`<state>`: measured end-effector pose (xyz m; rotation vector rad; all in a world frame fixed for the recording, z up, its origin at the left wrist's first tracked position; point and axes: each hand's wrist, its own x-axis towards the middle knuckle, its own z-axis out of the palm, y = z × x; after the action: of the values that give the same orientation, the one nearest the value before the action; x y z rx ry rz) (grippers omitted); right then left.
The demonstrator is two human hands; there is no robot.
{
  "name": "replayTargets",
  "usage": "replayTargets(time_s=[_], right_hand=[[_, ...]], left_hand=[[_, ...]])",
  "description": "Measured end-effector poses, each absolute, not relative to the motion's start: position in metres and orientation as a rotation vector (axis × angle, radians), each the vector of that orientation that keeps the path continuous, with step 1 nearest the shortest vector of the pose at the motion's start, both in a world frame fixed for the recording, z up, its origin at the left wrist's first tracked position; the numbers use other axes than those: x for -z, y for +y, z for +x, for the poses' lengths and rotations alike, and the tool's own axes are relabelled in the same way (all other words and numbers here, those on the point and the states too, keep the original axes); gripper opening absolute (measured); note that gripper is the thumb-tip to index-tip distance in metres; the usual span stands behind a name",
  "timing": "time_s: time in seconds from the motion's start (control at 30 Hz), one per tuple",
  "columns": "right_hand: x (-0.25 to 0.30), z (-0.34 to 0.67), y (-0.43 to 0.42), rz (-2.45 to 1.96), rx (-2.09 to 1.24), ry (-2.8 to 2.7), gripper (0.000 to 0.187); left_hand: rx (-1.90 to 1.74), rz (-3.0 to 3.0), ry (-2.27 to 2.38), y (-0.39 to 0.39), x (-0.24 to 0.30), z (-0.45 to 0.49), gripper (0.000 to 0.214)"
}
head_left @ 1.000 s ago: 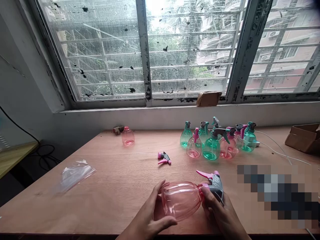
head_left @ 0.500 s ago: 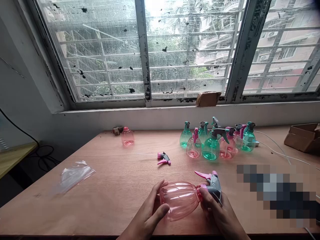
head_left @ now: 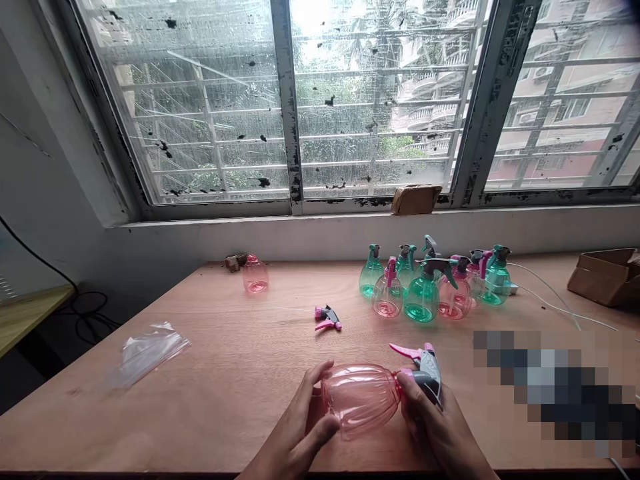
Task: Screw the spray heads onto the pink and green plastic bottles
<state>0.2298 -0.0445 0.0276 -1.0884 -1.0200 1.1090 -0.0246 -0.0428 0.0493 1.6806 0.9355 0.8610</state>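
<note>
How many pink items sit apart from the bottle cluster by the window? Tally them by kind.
Pink spray bottle with trigger head: 1
Pink bottle without head: 1
Loose pink trigger head: 1
Total: 3

You have open tabletop (head_left: 240,373) left of your hands, reaching to the plastic bag (head_left: 150,348) at the left of the frame. Straight ahead, only the loose trigger head (head_left: 327,317) lies in the way. At the upper right, the cluster of spray bottles (head_left: 430,283) blocks the path; a lone pink bottle (head_left: 255,275) stands far back, centre-left.
</note>
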Motion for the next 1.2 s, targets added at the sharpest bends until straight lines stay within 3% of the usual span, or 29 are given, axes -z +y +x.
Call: replayTargets(time_s=[0.13,0.47,0.87,1.2], right_hand=[[-0.028,0.231,-0.044,-1.088,-1.116,-1.064,0.052],[-0.03,0.226,-0.045,-1.041,-1.151,-0.998,0.051],[-0.029,0.226,-0.047,-1.067,-1.117,-0.99,0.049],[-0.035,0.226,-0.05,-1.061,-1.166,-1.015,0.05]], left_hand=[[-0.879,1.642,1.021,-0.04,-0.05,-0.023,0.073],[-0.874,1.699,1.005,-0.04,-0.046,-0.023,0.089],[-0.921,1.55,0.986,-0.042,-0.051,-0.021,0.07],[-1.056,1.972,0.968,-0.04,-0.035,-0.025,0.088]])
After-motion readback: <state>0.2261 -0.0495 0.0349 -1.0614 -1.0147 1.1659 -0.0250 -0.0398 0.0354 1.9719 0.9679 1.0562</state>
